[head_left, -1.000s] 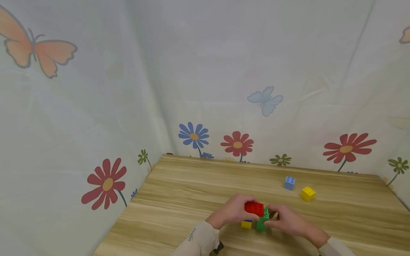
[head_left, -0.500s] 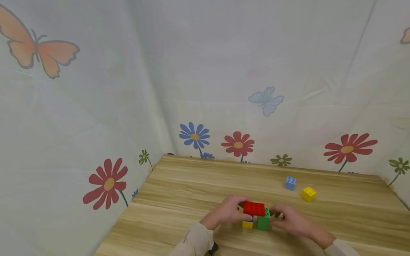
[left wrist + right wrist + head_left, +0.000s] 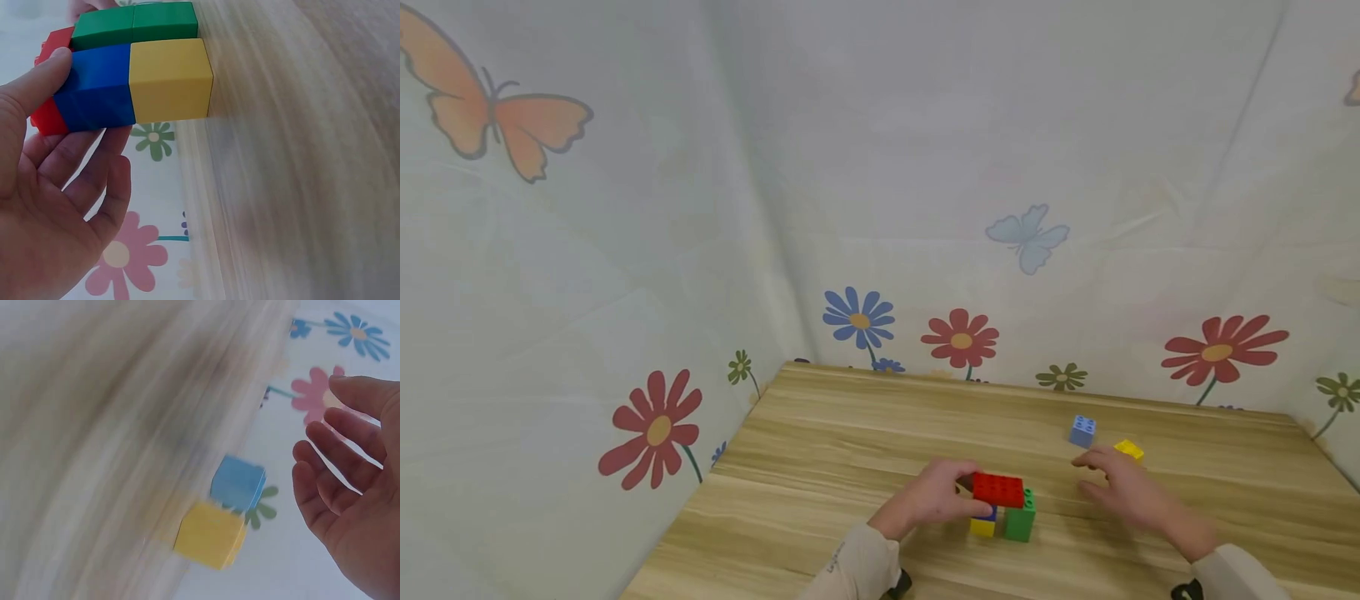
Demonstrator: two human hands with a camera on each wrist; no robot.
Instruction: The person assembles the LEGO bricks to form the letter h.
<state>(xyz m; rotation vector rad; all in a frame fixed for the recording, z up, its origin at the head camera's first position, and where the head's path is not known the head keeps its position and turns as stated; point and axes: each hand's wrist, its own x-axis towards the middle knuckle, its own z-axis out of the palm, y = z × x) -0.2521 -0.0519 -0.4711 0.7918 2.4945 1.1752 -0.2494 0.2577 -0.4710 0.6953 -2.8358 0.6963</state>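
A red brick (image 3: 997,490) with studs on top bridges two columns. One column is a blue brick (image 3: 99,89) on a yellow brick (image 3: 170,81); the other is two stacked green bricks (image 3: 164,22). My left hand (image 3: 928,498) holds this structure at its left end, thumb at the seam of the red and blue bricks and fingers on the far side. Away from the structure, my right hand (image 3: 1129,492) hovers over the table with loosely bent fingers and nothing in them. It partly hides a loose yellow brick (image 3: 1131,450) in the head view.
A light blue brick (image 3: 1082,431) stands just left of the loose yellow one, toward the back of the wooden table (image 3: 850,433). Behind the table and at its left hangs a pale curtain (image 3: 880,167) printed with flowers and butterflies.
My right hand has let go of the green column and moved right and back toward the loose yellow brick. My left hand stays at the structure, its fingers shifted slightly left from over the red brick.
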